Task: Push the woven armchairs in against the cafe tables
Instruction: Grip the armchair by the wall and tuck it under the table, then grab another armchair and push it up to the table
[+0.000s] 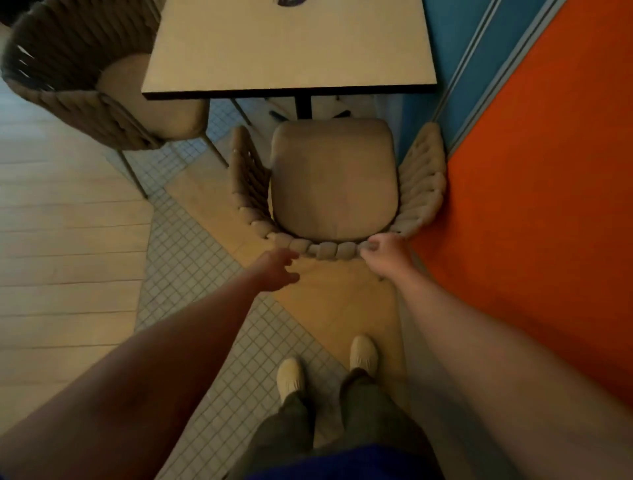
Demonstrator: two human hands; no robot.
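Cut off: the top frame edge crops the far side of the cafe table [291, 48] and a dark shape [291, 1] on it that I cannot identify; the left edge clips the second armchair [68, 78].
Hidden: the tabletop covers most of the table post [303, 106]; the legs of the chair in front of me are out of sight under its seat.
Hard to tell: whether my left fingertips actually touch the backrest rim.
Left hand [275, 270]: fingers loose and spread, holding nothing, right at the rear rim's left part.
Right hand [387, 255]: fingers curled over the rear rim at its right corner, gripping it.
Woven armchair [423, 185]: directly before me, facing the table, its seat front just short of the near table edge, its right arm just beside the orange wall panel [548, 205].
Weave: thick, padded beige cords, rounded like a plait, forming a curved back and flaring arms.
Seat cushion [334, 181]: smooth, tan, rounded corners, filling the woven shell.
Table: pale square top with a dark edge.
Second armchair: darker weave, its own cushion tucked partly under the table's left side.
Floor [178, 260]: small square mosaic tiles beside pale planks.
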